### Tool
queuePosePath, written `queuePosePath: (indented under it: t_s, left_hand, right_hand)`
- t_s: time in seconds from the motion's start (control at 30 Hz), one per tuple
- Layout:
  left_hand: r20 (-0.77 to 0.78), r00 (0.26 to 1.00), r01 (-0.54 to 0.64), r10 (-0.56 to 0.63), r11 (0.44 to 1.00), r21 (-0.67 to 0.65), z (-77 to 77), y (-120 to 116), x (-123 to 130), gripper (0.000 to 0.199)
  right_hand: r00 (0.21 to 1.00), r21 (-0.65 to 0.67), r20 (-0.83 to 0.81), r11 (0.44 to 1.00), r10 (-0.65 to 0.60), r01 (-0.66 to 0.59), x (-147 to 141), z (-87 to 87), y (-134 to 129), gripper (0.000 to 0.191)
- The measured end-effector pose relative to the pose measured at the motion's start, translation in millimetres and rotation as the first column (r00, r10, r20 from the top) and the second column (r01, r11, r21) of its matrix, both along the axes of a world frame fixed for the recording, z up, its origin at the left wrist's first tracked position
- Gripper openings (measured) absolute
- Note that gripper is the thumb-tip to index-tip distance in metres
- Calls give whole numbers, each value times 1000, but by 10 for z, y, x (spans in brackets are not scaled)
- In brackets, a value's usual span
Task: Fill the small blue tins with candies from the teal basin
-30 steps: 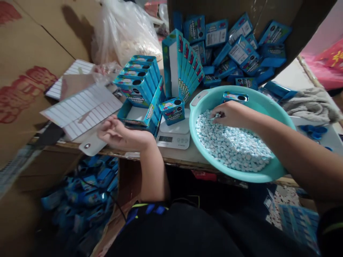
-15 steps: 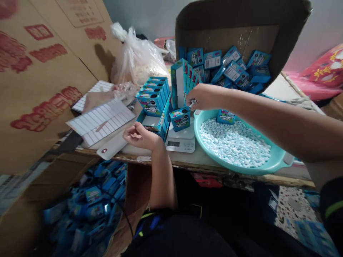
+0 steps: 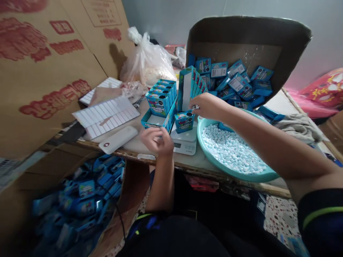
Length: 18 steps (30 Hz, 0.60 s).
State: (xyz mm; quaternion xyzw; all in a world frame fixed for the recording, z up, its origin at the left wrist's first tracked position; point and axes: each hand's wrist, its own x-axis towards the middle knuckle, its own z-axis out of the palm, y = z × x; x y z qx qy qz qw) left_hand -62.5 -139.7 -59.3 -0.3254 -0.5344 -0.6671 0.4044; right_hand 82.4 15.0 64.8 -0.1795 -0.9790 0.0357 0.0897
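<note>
Right hand [image 3: 207, 106] pinching small pale-blue candies [image 3: 196, 107] above teal plastic basin [image 3: 200, 134], left hand [image 3: 157, 140] blurred, loosely curled, grip unclear, near blue candy box [image 3: 184, 121] on digital kitchen scale [image 3: 184, 147]

The teal plastic basin [image 3: 200, 137] looks smooth and glossy; beside it are a smooth white plastic scale [image 3: 184, 148] and glossy printed-card candy boxes [image 3: 184, 122], and behind it stands a rough, matt brown cardboard carton [image 3: 241, 35].

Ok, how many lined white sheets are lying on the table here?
2. One lined white sheet lies toward the table's front edge; the other lined white sheet lies behind it, partly covered by a brown sheet. More could be hidden underneath.
</note>
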Motion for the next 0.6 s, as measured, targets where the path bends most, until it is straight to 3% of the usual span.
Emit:
queuePosePath:
  t_s: [0.03,0.07,0.1,0.13,0.17,0.2,0.23,0.27,0.3,0.33,0.4,0.5,0.6]
  left_hand:
    - [-150,984,78,-96,989,-123,-34,-106,123,32]
    - [-355,891,189,-284,942,-278,-75,-212,273,32]
    - [-483,719,303,-500,851,-429,-122,-306,449,32]
    - [-499,518,383,-695,710,-591,-172,-381,644,32]
    - [-487,254,447,-836,548,-707,-222,-428,851,34]
    - [-440,-42,451,-897,376,-810,-270,-444,1060,33]
    - [-354,-227,380,-907,252,-890,-315,-428,1261,30]
    - [-309,-361,336,-880,186,-923,-356,-382,1446,29]
    - [-284,-456,301,-844,154,-941,-393,-315,1609,28]
    - [-276,-522,256,-807,160,-953,-425,-235,1749,30]
    - [-278,-604,129,-747,252,-959,-477,-75,1964,40]
    - [-253,-618,-80,-744,380,-922,-539,31,2165,51]
    - [-250,-553,-213,-795,425,-880,-590,-70,2265,46]
  right_hand:
    - [999,-18,-46,1000,-20,19,59,12,-19,18]
    - [995,-40,-94,998,-43,40,126,24,-36,17]
    - [987,-67,-142,996,-72,63,196,34,-46,17]
    - [977,-98,-187,991,-106,89,262,36,-49,17]
    - [964,-130,-225,985,-141,114,317,31,-42,17]
    - [952,-160,-254,978,-173,135,358,16,-27,16]
    - [943,-188,-270,971,-196,148,383,-8,-4,16]
    - [939,-213,-272,965,-210,154,390,-39,22,14]
    - [940,-235,-264,959,-217,155,385,-74,47,13]
    - [943,-253,-249,955,-219,155,370,-108,68,12]
    - [950,-269,-229,952,-211,147,331,-160,89,11]
    - [941,-264,-283,958,-184,108,302,-174,59,12]
    - [923,-353,-335,934,-188,62,320,-149,-18,12]
